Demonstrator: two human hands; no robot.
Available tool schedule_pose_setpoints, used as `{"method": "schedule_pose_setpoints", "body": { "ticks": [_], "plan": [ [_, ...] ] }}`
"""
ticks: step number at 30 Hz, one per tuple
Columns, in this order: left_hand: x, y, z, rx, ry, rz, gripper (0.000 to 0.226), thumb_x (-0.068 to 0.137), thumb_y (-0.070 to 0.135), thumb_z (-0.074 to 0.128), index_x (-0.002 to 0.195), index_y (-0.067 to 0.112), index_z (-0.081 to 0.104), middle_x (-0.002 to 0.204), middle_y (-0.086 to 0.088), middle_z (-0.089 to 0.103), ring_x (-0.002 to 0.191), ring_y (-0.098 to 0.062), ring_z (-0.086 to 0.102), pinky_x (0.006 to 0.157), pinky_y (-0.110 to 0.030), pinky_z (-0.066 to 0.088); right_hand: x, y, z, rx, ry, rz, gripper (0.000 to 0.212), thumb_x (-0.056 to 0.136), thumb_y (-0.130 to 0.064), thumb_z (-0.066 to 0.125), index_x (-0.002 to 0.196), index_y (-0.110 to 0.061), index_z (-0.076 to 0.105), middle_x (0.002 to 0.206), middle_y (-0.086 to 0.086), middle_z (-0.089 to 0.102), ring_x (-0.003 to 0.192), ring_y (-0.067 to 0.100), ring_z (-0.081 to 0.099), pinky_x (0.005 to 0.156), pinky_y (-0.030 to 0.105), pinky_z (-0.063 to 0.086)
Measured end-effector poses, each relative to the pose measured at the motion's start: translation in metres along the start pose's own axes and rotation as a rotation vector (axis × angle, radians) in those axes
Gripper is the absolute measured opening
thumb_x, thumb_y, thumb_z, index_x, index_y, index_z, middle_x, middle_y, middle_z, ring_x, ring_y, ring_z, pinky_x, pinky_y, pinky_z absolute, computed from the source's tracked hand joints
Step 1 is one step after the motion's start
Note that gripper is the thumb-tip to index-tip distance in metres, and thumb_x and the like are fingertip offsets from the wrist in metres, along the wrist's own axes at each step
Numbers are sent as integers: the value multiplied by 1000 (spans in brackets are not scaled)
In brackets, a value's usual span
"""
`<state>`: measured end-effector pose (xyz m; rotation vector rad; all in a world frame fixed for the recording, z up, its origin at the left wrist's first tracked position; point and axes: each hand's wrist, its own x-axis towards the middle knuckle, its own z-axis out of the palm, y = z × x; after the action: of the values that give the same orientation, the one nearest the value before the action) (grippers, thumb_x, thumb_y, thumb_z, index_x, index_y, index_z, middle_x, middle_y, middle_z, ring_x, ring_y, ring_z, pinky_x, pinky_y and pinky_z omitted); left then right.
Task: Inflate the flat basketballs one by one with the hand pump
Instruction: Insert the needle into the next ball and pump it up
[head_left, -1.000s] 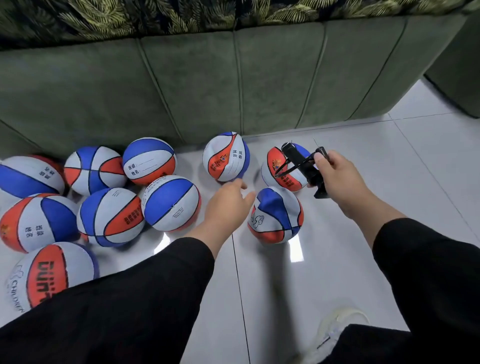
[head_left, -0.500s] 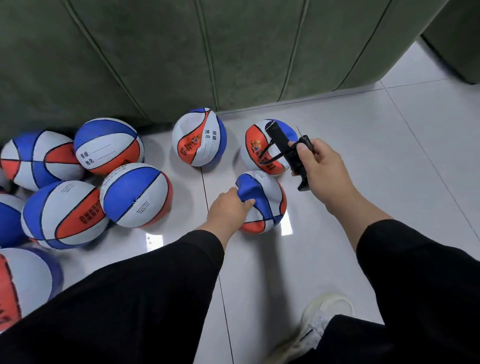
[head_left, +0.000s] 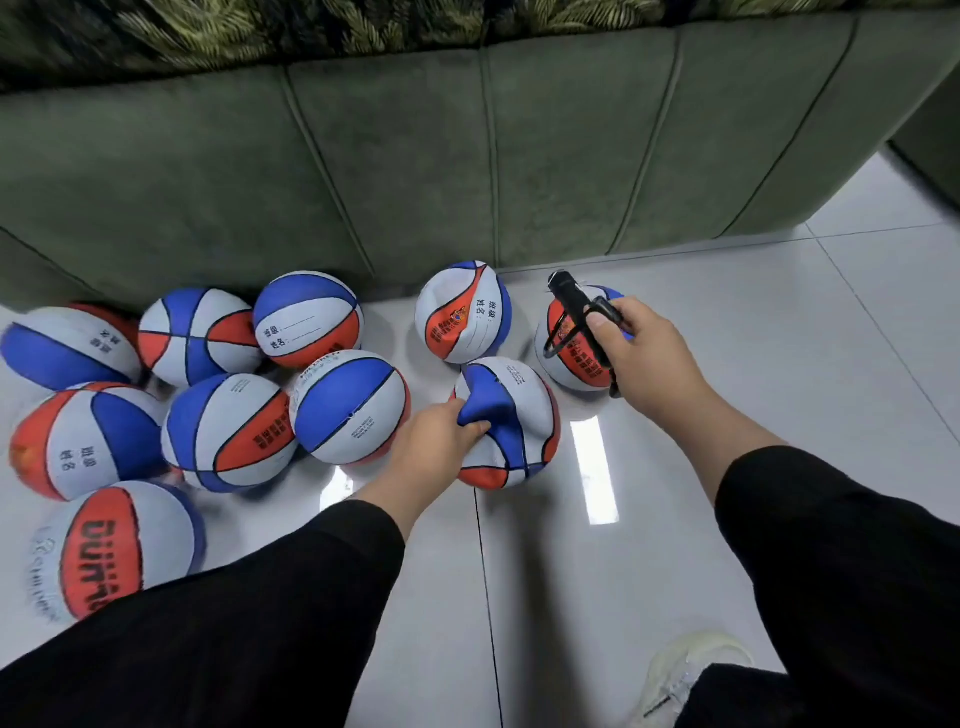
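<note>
Grouped at nine o'clock on the white tiled floor (head_left: 779, 364), against the green sofa base (head_left: 415, 171): seven round basketballs (head_left: 348, 408), firm-looking. At centre, left hand (head_left: 441, 441) curled into the caved blue panel of a flat basketball (head_left: 511, 423), pinching the slack skin, ball resting on the tile. At twelve o'clock of it, a second dented ball (head_left: 462, 312); at one o'clock, a third ball (head_left: 576, 358), partly hidden. Over that one, right hand (head_left: 641, 358) wrapped around a black hand pump (head_left: 576, 312), hose looped beside it, needle not discernible. Step in hand, apparently: picking up the next flat ball. Next move probably: turning the ball to find the valve, not visible here, then lining up the pump's needle.
</note>
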<state>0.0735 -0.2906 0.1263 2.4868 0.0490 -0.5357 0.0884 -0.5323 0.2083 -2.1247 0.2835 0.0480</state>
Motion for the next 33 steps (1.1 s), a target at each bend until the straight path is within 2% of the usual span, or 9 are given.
{"method": "schedule_pose_setpoints", "body": {
  "ticks": [4, 9, 12, 14, 18, 21, 26, 29, 33],
  "plan": [
    [-32, -15, -50, -16, 83, 15, 23, 104, 40, 57, 122, 28, 65, 98, 3, 68, 89, -21, 59, 77, -29, 42, -16, -26, 9, -230, -95, -41, 20, 106, -41, 49, 113, -26, 60, 89, -2, 63, 87, 27, 60, 68, 36, 46],
    [-66, -16, -119, -16, 173, 128, 21, 100, 37, 59, 107, 20, 69, 103, -2, 71, 97, -26, 63, 89, -41, 51, -32, -87, 5, -462, -199, -188, 23, 106, -44, 47, 87, -32, 46, 76, -6, 56, 75, 23, 53, 57, 34, 34],
    [-80, -2, -160, 6, 175, 180, 14, 102, 31, 60, 107, 20, 68, 102, 2, 71, 98, -22, 62, 87, -36, 50, -43, -133, -4, -555, -244, -283, 21, 107, -44, 45, 98, -25, 47, 77, -4, 55, 75, 25, 53, 61, 38, 35],
    [-87, 12, -186, 19, 171, 244, 11, 102, 28, 61, 105, 20, 67, 97, 5, 69, 96, -20, 62, 82, -31, 47, -52, -162, -12, -581, -244, -332, 25, 107, -45, 42, 102, -21, 47, 76, -2, 54, 71, 21, 52, 59, 38, 34],
    [-104, 41, -224, 47, 156, 319, 9, 101, 28, 63, 97, 21, 67, 95, 4, 70, 93, -19, 62, 85, -36, 49, -69, -197, -28, -601, -274, -399, 25, 108, -45, 40, 102, -21, 45, 76, 3, 58, 68, 20, 52, 59, 39, 35],
    [-113, 53, -240, 89, 168, 360, 13, 101, 34, 65, 94, 23, 62, 87, 2, 66, 84, -16, 59, 77, -32, 47, -78, -206, -32, -601, -293, -404, 26, 108, -46, 38, 102, -23, 46, 77, 2, 59, 69, 22, 52, 61, 39, 36],
    [-114, 50, -247, 119, 189, 392, 18, 102, 41, 62, 95, 24, 58, 82, 3, 62, 81, -15, 57, 77, -33, 47, -78, -204, -28, -573, -310, -371, 26, 107, -48, 36, 99, -26, 46, 78, 3, 60, 72, 25, 54, 67, 43, 45],
    [-108, 46, -246, 123, 189, 428, 17, 102, 39, 62, 95, 23, 59, 89, 4, 62, 87, -15, 57, 84, -34, 48, -75, -203, -27, -578, -295, -361, 26, 107, -48, 35, 95, -27, 44, 76, 2, 59, 70, 23, 53, 63, 40, 40],
    [-101, 40, -244, 130, 238, 498, 18, 103, 34, 61, 108, 18, 65, 105, 7, 62, 99, -13, 56, 92, -34, 45, -66, -203, -22, -559, -276, -356, 29, 107, -48, 34, 86, -28, 37, 75, 1, 57, 69, 23, 51, 62, 41, 39]
  ]
}}
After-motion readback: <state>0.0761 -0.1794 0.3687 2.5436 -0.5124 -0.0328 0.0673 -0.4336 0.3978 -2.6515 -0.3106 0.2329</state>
